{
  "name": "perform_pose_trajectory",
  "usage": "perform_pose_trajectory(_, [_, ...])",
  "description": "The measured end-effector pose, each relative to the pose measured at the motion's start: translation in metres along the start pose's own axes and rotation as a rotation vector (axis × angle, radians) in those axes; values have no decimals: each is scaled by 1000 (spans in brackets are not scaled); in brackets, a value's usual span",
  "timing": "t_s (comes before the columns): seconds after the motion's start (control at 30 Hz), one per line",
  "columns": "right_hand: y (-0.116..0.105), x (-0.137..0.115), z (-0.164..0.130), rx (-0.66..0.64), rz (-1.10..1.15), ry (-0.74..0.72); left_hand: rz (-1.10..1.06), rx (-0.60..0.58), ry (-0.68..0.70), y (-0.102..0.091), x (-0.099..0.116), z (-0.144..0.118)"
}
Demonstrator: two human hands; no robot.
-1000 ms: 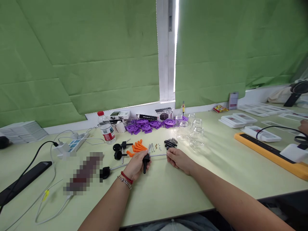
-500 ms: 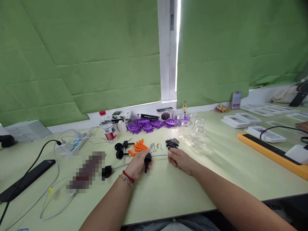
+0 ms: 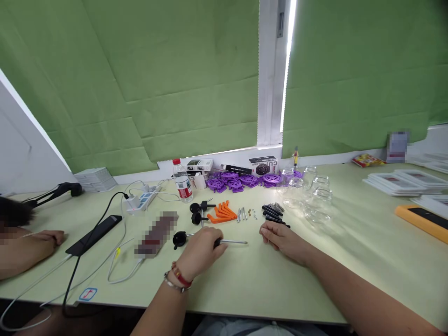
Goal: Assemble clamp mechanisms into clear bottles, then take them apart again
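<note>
My left hand (image 3: 200, 252) is closed around a black handle with a thin metal rod (image 3: 234, 241) that sticks out to the right, low over the table. My right hand (image 3: 280, 234) has let go of the rod and rests on the table just right of its tip, fingers loosely curled, holding nothing. Just behind my right hand lies a small heap of black parts and springs (image 3: 273, 211). Orange plastic pieces (image 3: 220, 213) and several short metal pins (image 3: 241, 214) lie behind my left hand. A finished black knob on a rod (image 3: 179, 239) lies left of my left hand.
Purple discs (image 3: 245, 180), clear glass jars (image 3: 311, 196) and a water bottle (image 3: 182, 180) stand toward the window. A power strip (image 3: 142, 201), cables and a black phone (image 3: 94, 234) lie at left. Another person's arm (image 3: 24, 247) rests at far left. An orange-edged tray (image 3: 422, 219) sits at right.
The view has swung left. My right hand has released the rod's end and moved slightly away. My left hand has lowered the handle and rod toward the table.
</note>
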State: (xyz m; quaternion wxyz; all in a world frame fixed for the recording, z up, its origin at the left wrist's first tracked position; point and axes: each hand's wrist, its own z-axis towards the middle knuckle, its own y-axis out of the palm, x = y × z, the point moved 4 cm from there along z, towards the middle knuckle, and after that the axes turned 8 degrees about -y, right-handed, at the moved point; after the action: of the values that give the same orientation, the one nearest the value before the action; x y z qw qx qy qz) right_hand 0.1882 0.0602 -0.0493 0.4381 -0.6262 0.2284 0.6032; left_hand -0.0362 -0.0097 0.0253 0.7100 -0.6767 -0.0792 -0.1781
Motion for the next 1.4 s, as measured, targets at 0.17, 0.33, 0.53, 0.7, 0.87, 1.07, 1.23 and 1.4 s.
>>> perform_pose_trajectory(0.17, [-1,6,2,-11,-36,22,151,44,-139,0,-40,-35])
perform_pose_trajectory(0.33, [-1,6,1,-4,-52,46,429,139,-104,11,-54,-41])
perform_pose_trajectory(0.53, [0,8,1,-9,-43,53,542,253,-78,12,-61,-36])
perform_pose_trajectory(0.7, [-1,9,2,-17,-63,36,619,233,-62,10,-67,-24])
perform_pose_trajectory(0.87, [-2,7,0,-21,-90,23,578,184,-58,-2,-60,-14])
perform_pose_trajectory(1.07, [-1,2,-1,-25,-117,21,488,158,-121,-28,-58,18])
perform_pose_trajectory(1.23, [0,0,-1,-21,-132,13,403,1,-313,-30,-84,57])
perform_pose_trajectory(1.4, [-1,2,-1,-41,-125,8,384,-68,-288,-21,-92,70])
